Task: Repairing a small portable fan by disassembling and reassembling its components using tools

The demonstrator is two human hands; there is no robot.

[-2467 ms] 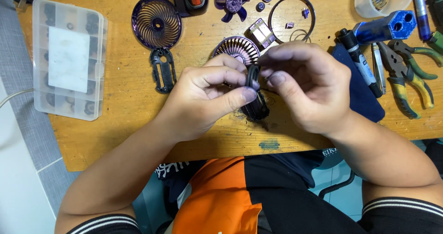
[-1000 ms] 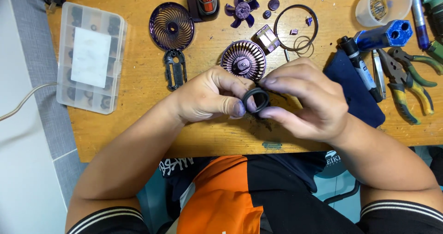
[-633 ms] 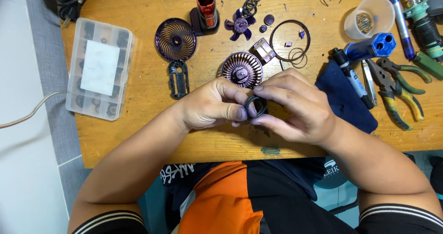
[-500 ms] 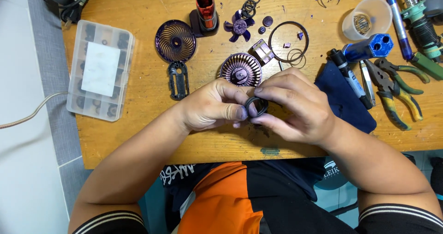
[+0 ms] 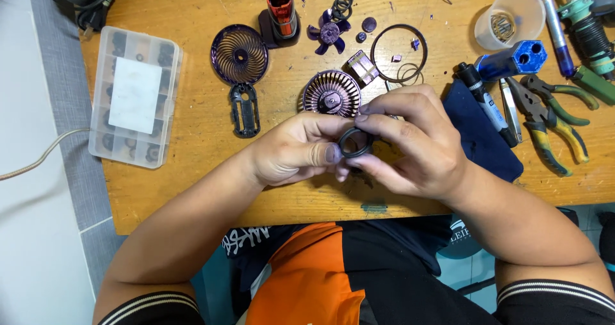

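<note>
Both hands met at the centre of the frame, above the front part of the wooden table [image 5: 192, 190]. The left hand [image 5: 291, 152] and the right hand [image 5: 416, 146] together held a small black ring [image 5: 355, 142]: the left grip was clenched on the ring's left side with the thumb against it, and the right grip pinched its top and bottom edges between fingertips. Just above the hands lay a round purple finned grille [image 5: 332, 94]. A second purple grille [image 5: 240, 54] and a black frame piece [image 5: 245, 110] lay to the upper left. A clear compartment box [image 5: 136, 96] sat at the left edge. Yellow-handled pliers [image 5: 544, 117] and a dark blue cloth [image 5: 480, 139] lay at the right.
</note>
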